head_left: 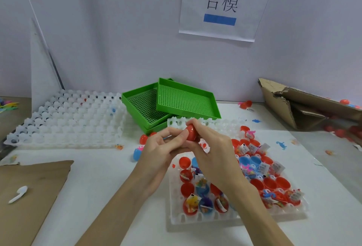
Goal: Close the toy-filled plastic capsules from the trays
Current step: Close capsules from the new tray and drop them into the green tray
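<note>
A pale wall (117,30) backs a white table (101,171), with a paper sign (225,4) hanging above the middle. Both hands meet over the table's centre. The left hand (162,147) curls its fingers and thumb round a red capsule (191,133), and the right hand (209,147) pinches the same capsule from the other side, fingertips pressed to its smooth, rounded shell. Whether its two halves are fully joined cannot be told.

Beneath the right forearm lies a white tray (176,216) of moulded plastic, its cups holding red and blue capsule halves (270,184), many stuffed with small toys and paper slips. Its near-left cups stand free. A stack of trays (64,120), bumpy and translucent, fills the left rear. Two green baskets (186,98), rigid and perforated, sit behind the hands, one tilted on the other. A torn cardboard box (305,104) leans at the right rear. A flat cardboard sheet (29,196) covers the near-left corner, with a white spoon (18,193) on it. Bare tabletop lies between that sheet and the tray.
</note>
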